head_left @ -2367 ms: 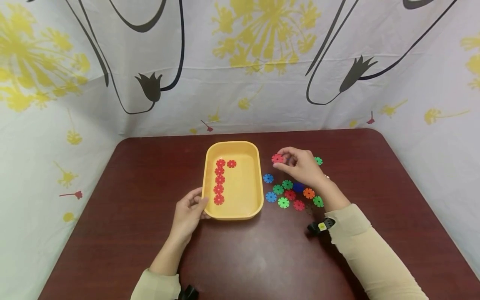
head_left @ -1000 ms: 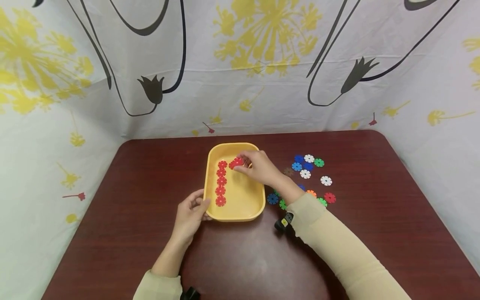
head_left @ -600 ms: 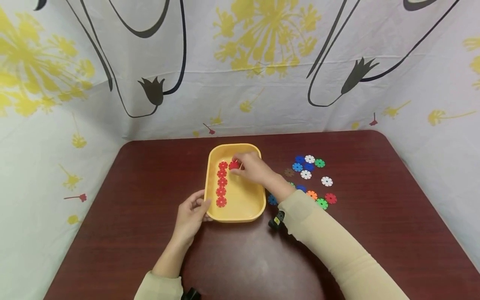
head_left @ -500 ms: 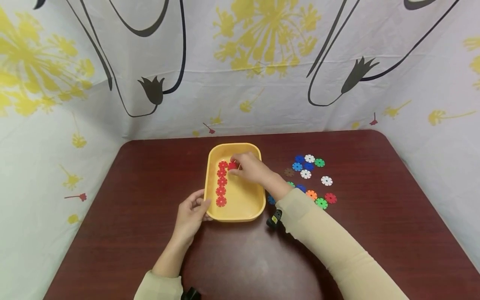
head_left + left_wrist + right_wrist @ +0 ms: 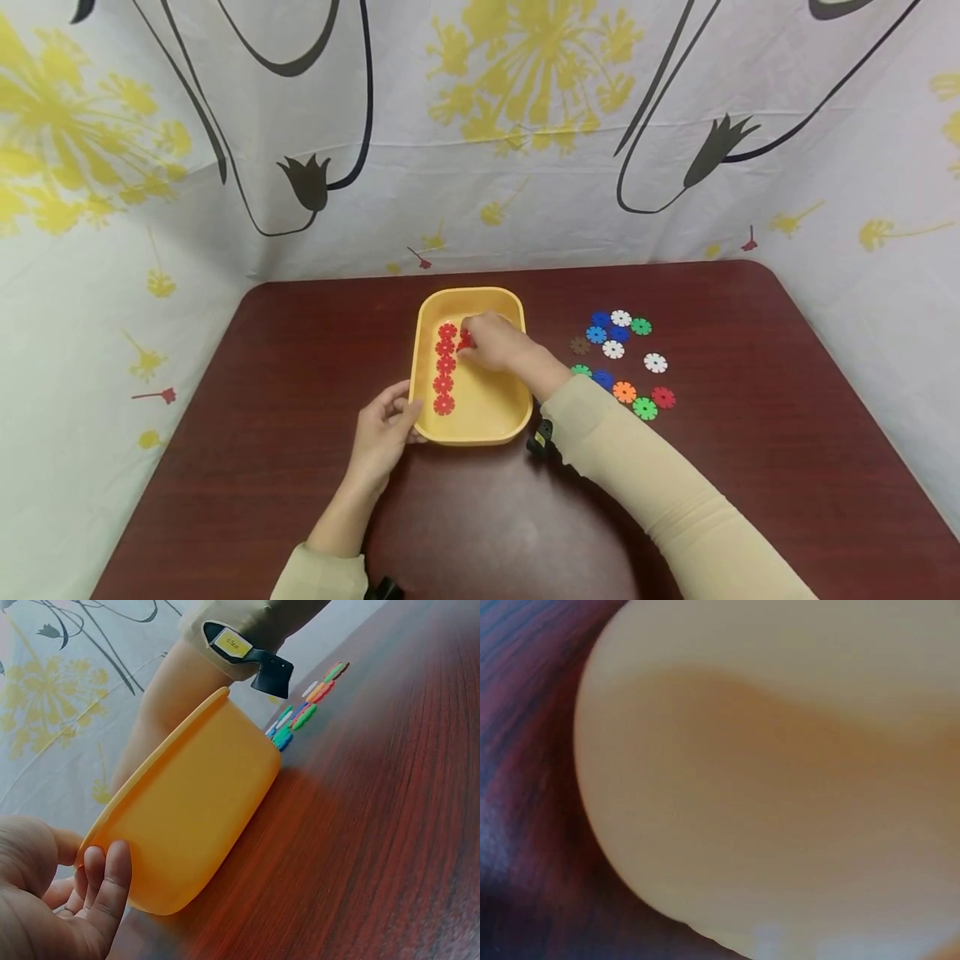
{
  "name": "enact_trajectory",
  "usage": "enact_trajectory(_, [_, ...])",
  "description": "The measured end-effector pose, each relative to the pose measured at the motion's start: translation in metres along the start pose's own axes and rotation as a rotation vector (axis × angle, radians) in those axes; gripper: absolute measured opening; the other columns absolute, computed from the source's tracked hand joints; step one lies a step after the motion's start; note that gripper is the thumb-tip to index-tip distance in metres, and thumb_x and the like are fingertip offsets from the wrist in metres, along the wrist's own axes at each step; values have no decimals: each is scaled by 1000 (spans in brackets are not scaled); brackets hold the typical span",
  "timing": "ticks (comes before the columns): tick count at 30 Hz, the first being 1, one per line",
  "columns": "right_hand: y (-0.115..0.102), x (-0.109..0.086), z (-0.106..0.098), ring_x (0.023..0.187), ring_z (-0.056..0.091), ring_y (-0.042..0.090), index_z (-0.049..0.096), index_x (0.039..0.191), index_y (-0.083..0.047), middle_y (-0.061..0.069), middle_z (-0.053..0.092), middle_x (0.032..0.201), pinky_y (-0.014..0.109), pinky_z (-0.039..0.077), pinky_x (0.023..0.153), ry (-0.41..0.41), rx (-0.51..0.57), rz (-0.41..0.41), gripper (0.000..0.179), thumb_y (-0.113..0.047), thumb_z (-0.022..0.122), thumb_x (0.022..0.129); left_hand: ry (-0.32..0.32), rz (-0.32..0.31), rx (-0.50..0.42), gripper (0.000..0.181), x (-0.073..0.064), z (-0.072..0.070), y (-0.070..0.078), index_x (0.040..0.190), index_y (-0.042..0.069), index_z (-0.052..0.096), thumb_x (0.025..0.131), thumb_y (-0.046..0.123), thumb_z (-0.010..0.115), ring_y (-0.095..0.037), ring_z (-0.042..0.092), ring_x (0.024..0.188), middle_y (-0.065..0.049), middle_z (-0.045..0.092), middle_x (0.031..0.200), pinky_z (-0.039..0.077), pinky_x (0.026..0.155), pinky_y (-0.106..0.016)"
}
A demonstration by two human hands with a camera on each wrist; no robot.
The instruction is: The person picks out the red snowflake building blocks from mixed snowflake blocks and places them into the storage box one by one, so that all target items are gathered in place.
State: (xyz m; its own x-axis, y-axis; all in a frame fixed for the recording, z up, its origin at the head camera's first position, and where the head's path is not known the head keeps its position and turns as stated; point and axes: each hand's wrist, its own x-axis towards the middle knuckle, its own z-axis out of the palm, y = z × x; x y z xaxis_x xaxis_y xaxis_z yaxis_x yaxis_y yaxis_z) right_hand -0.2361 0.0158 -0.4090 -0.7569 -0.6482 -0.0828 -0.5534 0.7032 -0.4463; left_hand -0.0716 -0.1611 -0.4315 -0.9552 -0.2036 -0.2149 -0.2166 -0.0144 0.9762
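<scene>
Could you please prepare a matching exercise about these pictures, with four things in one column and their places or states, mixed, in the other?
1. tray
2. left hand
3. right hand
4. orange piece

A. reaching into the tray, fingers at a red piece
B. on the table, outside the tray
C. yellow, with a line of red pieces inside
D. gripping the tray's near left corner

Pairs: 1-C, 2-D, 3-A, 4-B

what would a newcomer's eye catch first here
Likely the yellow rectangular plastic tray on the dark reddish table, with five red notched plastic discs in a column inside. Beside them, the right hand holds at least one more red disc. Multicoloured notched plastic discs lie scattered to the tray's right.
</scene>
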Motion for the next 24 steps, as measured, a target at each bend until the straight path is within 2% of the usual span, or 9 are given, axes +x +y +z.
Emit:
enact_trajectory(5, [2,-3,-6,61,50,14,64,94,-3,4,56,70,25,42,54,32,35,10,23,-24,73,96,3,10,-4,40,0,1,-1,138,-4,56,99,4,64,-13,64,64,-19,59,93,61,58,-25])
enact_trajectory(8, [4,-5,-8,59,53,12,67,104,1,3,61,71,23,44,53,64,79,-23,22,-20,71,97,6,7,-4,40,1,1,-1,138,-4,55,99,4,64,-13,65,64,-19,59,93,61,58,-26])
enact_trajectory(11, [5,-6,-8,65,61,13,66,119,4,6,69,83,24,52,59,102,107,-59,27,-14,67,99,10,0,-5,40,1,1,-2,138,-3,55,99,3,64,-13,64,63,-19,58,93,61,58,-26])
enact_trajectory(14, [4,-4,-6,83,68,19,64,126,5,12,73,100,30,59,74,122,161,-78,29,-9,62,101,11,1,-5,40,1,0,-3,138,-3,55,99,3,64,-13,64,63,-20,58,94,61,57,-25])
enact_trajectory(16, [4,-3,-3,97,69,23,61,130,4,14,72,109,33,59,84,102,227,-78,30,-8,59,102,12,2,-8,40,1,0,-3,138,-3,55,99,3,64,-13,64,62,-20,58,94,61,57,-25])
enact_trajectory(19, [3,-1,1,115,65,28,55,137,5,19,68,121,36,56,97,31,353,-63,35,-7,54,104,7,7,-14,41,1,0,-4,138,-4,55,99,2,63,-13,64,62,-20,58,94,60,57,-25])
enact_trajectory(21, [2,0,3,119,62,29,50,140,4,20,65,126,37,54,100,-28,397,-46,38,-9,53,104,2,13,-14,41,2,0,-4,138,-5,54,99,2,63,-13,63,62,-20,58,93,60,56,-25])
enact_trajectory(24, [1,0,3,119,62,30,50,140,4,20,65,127,38,54,101,-83,388,-30,38,-10,52,105,0,16,-11,41,2,0,-3,139,-5,54,99,2,63,-13,64,62,-20,59,93,61,57,-25])
